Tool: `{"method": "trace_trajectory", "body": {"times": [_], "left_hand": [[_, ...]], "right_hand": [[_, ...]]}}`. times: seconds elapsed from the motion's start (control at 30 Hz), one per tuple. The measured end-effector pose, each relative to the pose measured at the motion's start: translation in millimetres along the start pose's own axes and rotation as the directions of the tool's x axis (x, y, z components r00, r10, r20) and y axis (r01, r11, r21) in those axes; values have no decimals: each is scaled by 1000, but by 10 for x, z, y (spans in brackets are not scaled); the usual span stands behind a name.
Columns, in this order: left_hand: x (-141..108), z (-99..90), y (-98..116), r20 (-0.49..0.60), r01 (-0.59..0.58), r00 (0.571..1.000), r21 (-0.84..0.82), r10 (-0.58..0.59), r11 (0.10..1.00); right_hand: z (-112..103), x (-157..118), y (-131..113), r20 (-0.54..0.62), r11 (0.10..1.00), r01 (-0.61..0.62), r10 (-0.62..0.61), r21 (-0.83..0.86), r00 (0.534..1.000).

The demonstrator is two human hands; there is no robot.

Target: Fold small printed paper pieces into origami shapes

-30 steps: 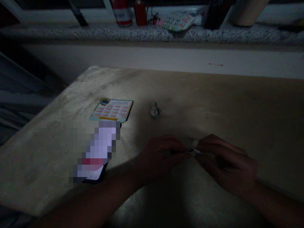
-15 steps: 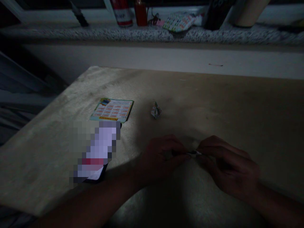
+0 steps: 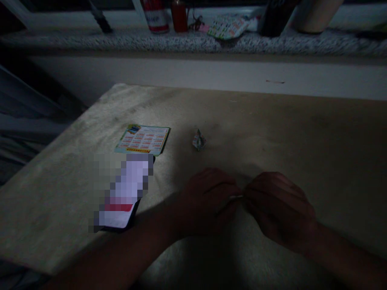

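Note:
My left hand (image 3: 210,201) and my right hand (image 3: 279,209) meet fingertip to fingertip low over the table (image 3: 332,161). Pinched between them is a small whitish piece (image 3: 236,197), mostly covered by the fingers and too dark to name. Both hands have their fingers closed. Beyond my left hand lies a small crumpled wrapper (image 3: 198,141). A phone (image 3: 128,191) with a lit, pixelated screen rests left of my left hand, and a printed calendar card (image 3: 143,140) lies just behind it.
A speckled stone sill (image 3: 127,42) runs along the back. On it stand a red and white can (image 3: 155,18), a red bottle (image 3: 179,17), a crumpled printed packet (image 3: 228,27), a dark container (image 3: 278,18) and a beige one (image 3: 317,16).
My right hand has shifted slightly left, closing the gap to my left hand. The fingers have curled in more, and less of the whitish piece shows.

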State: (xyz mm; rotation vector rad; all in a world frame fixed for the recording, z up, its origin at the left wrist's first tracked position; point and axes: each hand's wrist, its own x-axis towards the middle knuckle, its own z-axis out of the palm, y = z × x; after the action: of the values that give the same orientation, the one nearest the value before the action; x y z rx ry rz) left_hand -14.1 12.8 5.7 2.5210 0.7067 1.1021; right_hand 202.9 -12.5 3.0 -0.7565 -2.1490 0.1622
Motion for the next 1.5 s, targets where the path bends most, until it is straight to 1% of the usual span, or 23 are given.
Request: {"method": "trace_trajectory", "body": {"times": [0.07,0.13,0.2,0.27,0.33,0.43,0.53,0.63,0.7,0.8,0.97,1.07,1.17,1.27,1.37,1.43,1.5], "left_hand": [[13,-21,-6,21,-56,998,51,55,997],[28,-43,-2,67,-83,995,82,77,993],[41,-62,12,140,-76,988,97,62,992],[46,-70,31,185,-52,982,92,34,994],[39,-63,45,168,-38,985,71,26,997],[14,-33,44,88,-22,996,26,19,999],[-3,-15,27,56,17,998,-9,-17,1000],[-2,-29,23,49,64,997,-57,-61,996],[1,-49,31,48,120,992,-96,-116,988],[0,-78,45,62,222,975,-145,-216,964],[-10,-87,60,106,303,953,-241,-285,922],[-10,-71,52,134,367,930,-301,-342,880],[-13,-52,24,177,374,927,-342,-332,862],[-19,-42,1,202,342,937,-343,-287,875],[-25,-44,5,149,329,944,-334,-295,883],[-25,-47,23,109,341,940,-344,-323,875],[-24,-49,46,87,352,935,-362,-345,863]], "right_hand": [[3,-4,-10,25,999,17,-16,-35,1000],[1,1,-23,39,997,19,-16,-75,999],[-2,10,-34,40,994,24,-20,-107,999],[-3,18,-40,39,992,30,-25,-120,999],[-3,21,-42,44,993,23,-18,-118,999],[-5,18,-38,42,995,7,-3,-103,999],[-19,18,-23,34,996,12,-9,-90,999],[-40,33,-10,46,997,4,-1,-71,999],[-51,49,-7,29,998,-10,12,-57,1000],[-56,68,-10,4,999,-42,43,-10,999],[-54,71,-27,9,985,-101,101,140,995],[-53,66,-30,23,976,-128,126,176,992],[-47,61,-24,41,974,-138,133,181,990],[-35,58,-12,56,973,-153,146,170,988],[-23,57,-5,19,963,-192,192,191,981],[-21,53,-6,-9,951,-217,224,221,974],[-23,43,-13,-11,936,-247,258,252,966]]}}
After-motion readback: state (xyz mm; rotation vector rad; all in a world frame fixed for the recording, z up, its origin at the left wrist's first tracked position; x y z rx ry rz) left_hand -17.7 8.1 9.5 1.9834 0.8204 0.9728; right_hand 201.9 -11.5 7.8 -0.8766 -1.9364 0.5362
